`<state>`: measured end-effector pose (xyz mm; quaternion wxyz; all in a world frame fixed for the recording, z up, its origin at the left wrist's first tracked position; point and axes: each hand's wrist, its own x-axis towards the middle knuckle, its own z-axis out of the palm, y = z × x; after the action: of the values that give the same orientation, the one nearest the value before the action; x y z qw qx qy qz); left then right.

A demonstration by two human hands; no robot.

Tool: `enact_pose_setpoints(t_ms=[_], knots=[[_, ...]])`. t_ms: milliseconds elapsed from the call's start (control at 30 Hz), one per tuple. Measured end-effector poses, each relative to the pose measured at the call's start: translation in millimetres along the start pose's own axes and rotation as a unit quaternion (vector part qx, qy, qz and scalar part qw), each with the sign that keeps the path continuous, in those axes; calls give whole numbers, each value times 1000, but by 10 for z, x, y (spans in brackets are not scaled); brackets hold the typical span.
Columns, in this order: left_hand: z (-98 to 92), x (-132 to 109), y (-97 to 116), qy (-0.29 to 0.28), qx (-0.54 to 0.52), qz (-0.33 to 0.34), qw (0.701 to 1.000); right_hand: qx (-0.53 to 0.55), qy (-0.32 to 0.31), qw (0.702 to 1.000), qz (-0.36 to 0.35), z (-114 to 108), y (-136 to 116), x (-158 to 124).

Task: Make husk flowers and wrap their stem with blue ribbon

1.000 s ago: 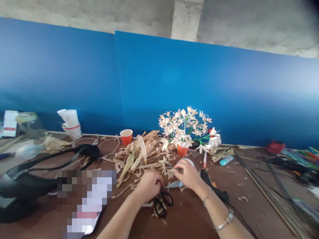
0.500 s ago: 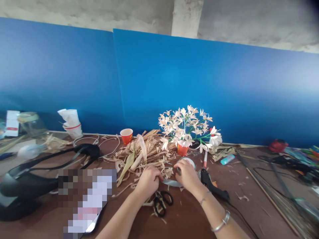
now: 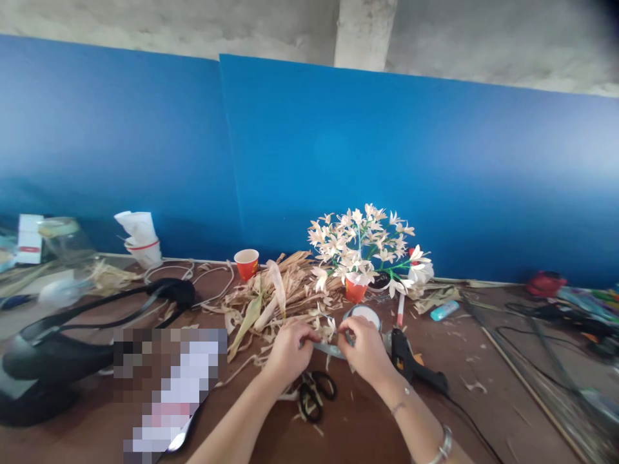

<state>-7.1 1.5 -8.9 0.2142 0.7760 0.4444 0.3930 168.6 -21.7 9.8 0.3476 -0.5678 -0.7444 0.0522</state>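
Observation:
My left hand is closed, thumb and index finger pinched together over the brown table. Facing it, my right hand has its thumb and forefinger curled into a pinch. What lies between the fingertips is too small to tell. A pale grey strip spans the gap just below both sets of fingers; whether either hand holds it I cannot tell. Small cream husk petals show between the hands. Right behind my right hand is a white-centred roll, partly covered. Black-handled scissors lie below my left hand, blades hidden.
Cream flowers on green stems stand in a red cup. Dried husks pile up behind my hands. A black glue gun with a cord lies right, a phone and black headset strap left.
My right hand has turned a little and its fingers have curled more. More of the white-centred roll and of the petals between the hands now shows. My left hand has barely moved.

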Motion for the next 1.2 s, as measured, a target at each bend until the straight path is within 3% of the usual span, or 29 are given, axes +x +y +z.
enact_pose_setpoints(t_ms=[167,400,533,633,800,1067,1200], knots=[[-10,-2,72,10,-21,-14,1000,132,8,989,69,37,-9,6],[-4,-2,40,1,-2,-44,999,24,72,994,73,77,62,-10],[52,-16,-12,9,-6,-21,1000,99,41,990,93,62,37,-10],[115,-22,-40,12,-29,-49,998,171,15,980,101,65,10,-2],[144,5,-34,14,-28,-64,997,200,10,974,107,90,21,10],[64,23,-64,35,57,-110,992,163,92,972,140,77,108,17],[108,22,-108,27,24,-98,995,193,89,965,153,79,103,19]])
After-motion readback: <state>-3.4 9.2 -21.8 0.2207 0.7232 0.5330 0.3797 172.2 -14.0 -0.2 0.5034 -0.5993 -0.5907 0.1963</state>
